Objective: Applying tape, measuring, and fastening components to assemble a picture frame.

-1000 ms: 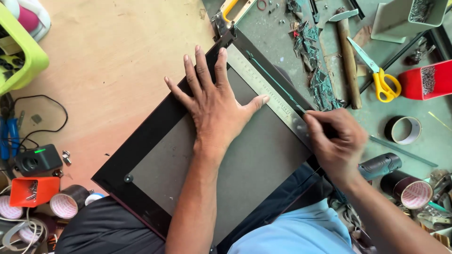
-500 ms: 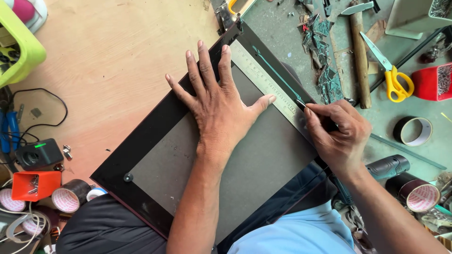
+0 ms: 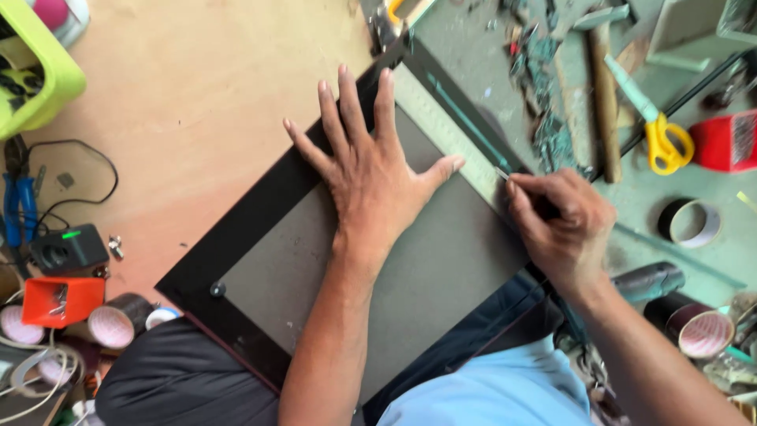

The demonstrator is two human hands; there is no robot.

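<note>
Left hand (image 3: 374,170) open, flat on ruler (image 3: 441,130) & frame (image 3: 260,213). Right hand (image 3: 564,225) grips cutter (image 3: 505,175) at ruler edge. Orange bin (image 3: 61,301) w/ screws left of frame; scissors (image 3: 658,130) right.

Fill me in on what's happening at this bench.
A person's left hand presses flat on a metal ruler laid along the edge of a dark framed panel. The right hand holds a thin blade or scribe against the ruler's edge. Yellow scissors and tape rolls lie nearby.
</note>
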